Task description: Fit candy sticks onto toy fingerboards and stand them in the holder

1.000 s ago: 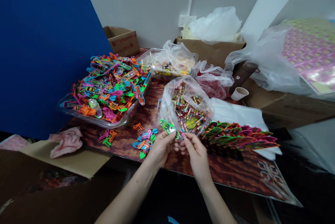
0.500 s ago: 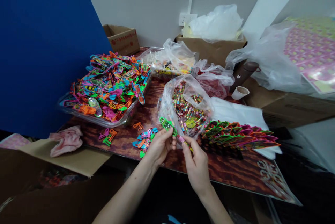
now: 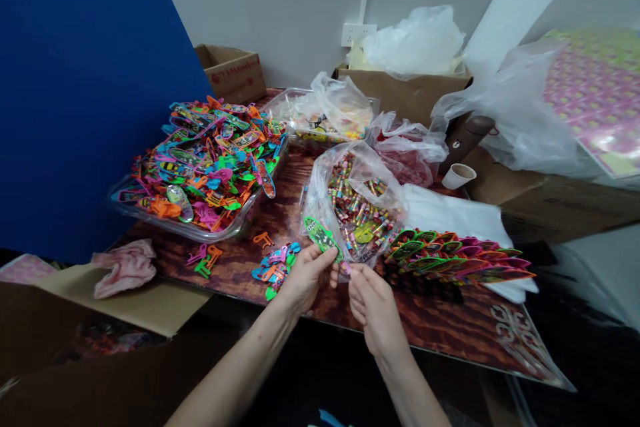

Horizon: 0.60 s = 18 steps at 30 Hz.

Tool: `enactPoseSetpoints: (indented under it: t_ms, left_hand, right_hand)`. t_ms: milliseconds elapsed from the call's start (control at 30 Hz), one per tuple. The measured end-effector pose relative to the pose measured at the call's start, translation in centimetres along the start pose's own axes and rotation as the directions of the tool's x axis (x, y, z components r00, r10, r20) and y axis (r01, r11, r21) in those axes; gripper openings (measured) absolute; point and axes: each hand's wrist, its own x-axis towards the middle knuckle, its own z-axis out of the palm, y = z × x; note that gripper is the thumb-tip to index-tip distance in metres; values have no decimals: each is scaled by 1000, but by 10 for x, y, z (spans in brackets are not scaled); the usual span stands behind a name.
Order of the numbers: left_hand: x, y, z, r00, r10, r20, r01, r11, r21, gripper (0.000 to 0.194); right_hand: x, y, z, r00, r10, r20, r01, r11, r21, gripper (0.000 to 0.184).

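Note:
A green toy skateboard (image 3: 320,232) with a printed top is pinched between the thumb and fingers of my left hand (image 3: 311,280). My right hand (image 3: 373,297) is closed at its lower end, fingertips pressed on a small pink-ended tube (image 3: 347,268); most of it is hidden by the fingers. Just behind both hands, a clear plastic bag (image 3: 320,180) holds many small multicoloured tubes (image 3: 343,187). To the right stand rows of assembled toy skateboards (image 3: 450,257) in green, orange and pink. A small pile of coloured plastic parts (image 3: 275,267) lies left of my left hand.
A clear tray (image 3: 215,234) heaped with colourful toy skateboards stands at the left. Loose clips (image 3: 205,260) lie in front of it. Behind are another tray (image 3: 287,104), a paper cup (image 3: 459,176), a dark flask (image 3: 467,140) and cardboard boxes (image 3: 240,77). A pink cloth (image 3: 125,267) rests front left.
My right hand has turned and its fingertips have come up close against the skateboard's lower end. The tube that showed between its fingers is now mostly hidden. My left hand keeps hold of the skateboard.

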Motion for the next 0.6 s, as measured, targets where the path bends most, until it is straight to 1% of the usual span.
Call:
enactPoseSetpoints:
  t_ms: [33,67,100,133,167,200,233,267,300,333,367,400,433,467,500,533,567,600]
  left_hand:
    - [0,0,0,1000,3,-13,-3,1000,15,37]
    - [0,1,0,1000,0,-28,1,1000,30,37]
    - [0,1,0,999,-4,-45,6,999,46,37]
    - [0,2,0,998,-6,-61,10,998,61,38]
    - [0,2,1,997,-9,-73,14,997,73,38]
    - [0,3,1,996,-11,-83,18,997,80,38]
    - [1,3,1,996,-13,-91,20,996,83,38]
    - [1,3,1,995,-14,-95,22,996,83,39]
    - [2,3,1,995,-15,-96,23,996,81,39]
    - [3,3,2,995,-15,-94,23,996,82,39]
    - [3,3,2,996,-13,-87,20,996,86,38]
    - [4,3,2,997,-9,-74,16,995,94,38]
    - [4,2,2,998,-5,-59,11,994,106,38]
    - [4,2,2,999,-3,-45,8,993,119,37]
    - [4,1,2,999,-5,-35,10,991,131,37]
    - [3,0,2,1000,-11,-25,15,990,143,37]
    - [3,-1,2,1000,-20,-15,22,988,156,37]
    - [3,-2,1,1000,-27,-6,27,985,168,37]
  right_hand:
    - [2,0,-1,995,89,54,-96,987,131,33]
    - [4,0,-2,984,144,107,-164,963,215,34]
    - [5,0,-3,976,166,143,-198,948,250,34]
    - [6,1,-5,976,158,153,-192,952,240,34]
    - [6,2,-6,983,125,131,-147,973,176,32]
    - [5,3,-7,994,64,88,-70,996,59,31]
    - [4,4,-7,999,-29,40,33,995,-96,30]
    - [2,5,-7,990,-143,4,138,955,-262,28]
    - [1,6,-7,967,-253,-12,226,885,-407,26]
    - [0,7,-7,942,-335,-11,284,814,-507,24]
    - [-1,8,-7,927,-376,-5,310,772,-555,23]
    - [-2,9,-7,927,-376,-1,313,772,-553,22]
    - [-2,10,-8,940,-340,-3,292,810,-508,23]
    - [-2,11,-8,963,-271,-9,242,873,-423,25]
    - [-1,12,-8,984,-176,-10,165,939,-301,28]
    - [-1,14,-9,997,-71,6,71,985,-155,32]
    - [0,15,-9,999,27,40,-27,1000,-4,34]
    - [0,16,-10,991,103,85,-113,985,128,36]
